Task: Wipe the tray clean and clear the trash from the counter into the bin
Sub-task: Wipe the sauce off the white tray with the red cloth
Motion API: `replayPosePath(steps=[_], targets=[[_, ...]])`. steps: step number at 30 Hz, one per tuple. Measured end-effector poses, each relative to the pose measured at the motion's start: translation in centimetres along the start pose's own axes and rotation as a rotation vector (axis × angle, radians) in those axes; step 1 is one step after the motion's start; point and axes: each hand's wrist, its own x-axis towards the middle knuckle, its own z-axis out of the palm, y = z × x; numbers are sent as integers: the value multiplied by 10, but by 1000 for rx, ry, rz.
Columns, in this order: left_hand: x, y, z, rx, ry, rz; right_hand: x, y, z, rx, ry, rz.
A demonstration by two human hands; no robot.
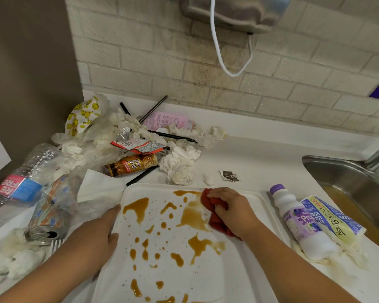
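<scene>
A white tray (239, 270) lies on the counter in front of me, spattered with brown sauce (193, 215). My right hand (232, 209) grips a crumpled red cloth (214, 219) and presses it on the tray's far right part, at the edge of a large stain. My left hand (103, 228) rests on the tray's left rim, with the thumb on the rim. Trash lies around the tray: crumpled white tissues (179, 162), black straws (153, 109), snack wrappers (138, 145), a brown packet (131, 165), a crushed can (50, 217), a clear plastic bottle (24, 178).
A white bottle with a purple cap (298, 219) and a printed wrapper (335, 217) lie right of the tray. A steel sink (341, 178) is at the far right. A smiley-print bag (83, 115) sits in the back corner. A fork (56, 244) lies by the can. A white cable (219, 53) hangs on the brick wall.
</scene>
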Motion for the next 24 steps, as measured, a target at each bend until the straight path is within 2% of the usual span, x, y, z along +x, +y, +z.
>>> replayPosePath(steps=[3,6,8,13,18,24], targets=[[-1,0,1,15,-9,-4,-1,-5,7,-62,23,-32],[-1,-1,1,1,-10,-10,0,-13,11,-47,-111,-143],[-1,1,-1,5,-12,-13,2,-12,5,-11,-190,-147],[-1,3,-1,7,-23,-17,5,-8,7,-45,-93,-121],[-2,6,-5,-8,-41,-16,5,-14,-1,-91,-239,-182],[-3,5,-4,-13,-39,2,-11,-10,-61,153,-68,-33]])
